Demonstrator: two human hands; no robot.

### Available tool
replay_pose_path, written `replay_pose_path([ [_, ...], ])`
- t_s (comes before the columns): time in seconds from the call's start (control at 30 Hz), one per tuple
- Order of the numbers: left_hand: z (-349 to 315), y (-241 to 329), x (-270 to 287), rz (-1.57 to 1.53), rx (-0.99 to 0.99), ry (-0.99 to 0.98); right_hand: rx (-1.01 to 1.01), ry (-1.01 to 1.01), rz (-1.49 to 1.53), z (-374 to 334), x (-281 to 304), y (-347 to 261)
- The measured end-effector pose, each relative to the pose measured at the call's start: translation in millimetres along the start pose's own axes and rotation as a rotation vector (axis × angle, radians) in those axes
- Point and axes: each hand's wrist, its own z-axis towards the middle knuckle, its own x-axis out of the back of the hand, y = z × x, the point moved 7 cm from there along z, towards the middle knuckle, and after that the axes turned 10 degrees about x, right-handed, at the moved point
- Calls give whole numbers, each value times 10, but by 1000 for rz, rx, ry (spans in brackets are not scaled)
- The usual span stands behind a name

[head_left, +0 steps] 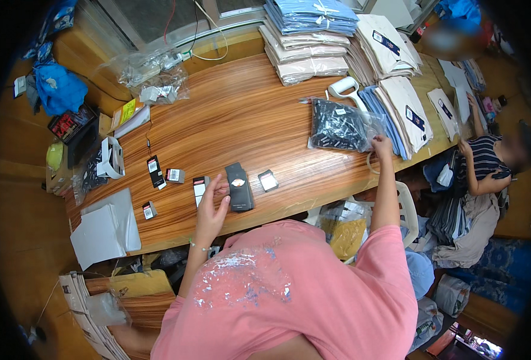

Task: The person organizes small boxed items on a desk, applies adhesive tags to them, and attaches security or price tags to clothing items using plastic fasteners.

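My left hand is over the near edge of the wooden table, its thumb and fingers apart. Right beside its fingertips lies a stack of black hang tags; whether they touch cannot be made out. Another black tag stack with a white label is partly behind that hand. A small white-labelled stack sits just right of the black tags. Farther right, my right hand is closed on the loose edge of a clear plastic bag full of small black pieces.
Folded shirts are piled at the back, with tagged beige shirts at the right. A white handled tool lies behind the bag. White sheets and small label stacks are at the left. Another person works at the far right.
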Motion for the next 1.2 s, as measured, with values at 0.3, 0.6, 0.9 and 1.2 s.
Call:
replay_pose_path([
  [0.3, -42, -219, 222, -9, 0, 13, -35, 78, -381, -82, 84, -150],
  [0.6, -19, -268, 309, 43, -27, -52, -195, -26, -127, -111, -89, -158],
  [0.9, 26, -245, 276, 53, -49, -88, -199, 191, 461, -323, 462, -131],
  [1.2, 43, -6, 82, 64, -67, -178, 16, 67, 780, -1133, 762, -1780],
])
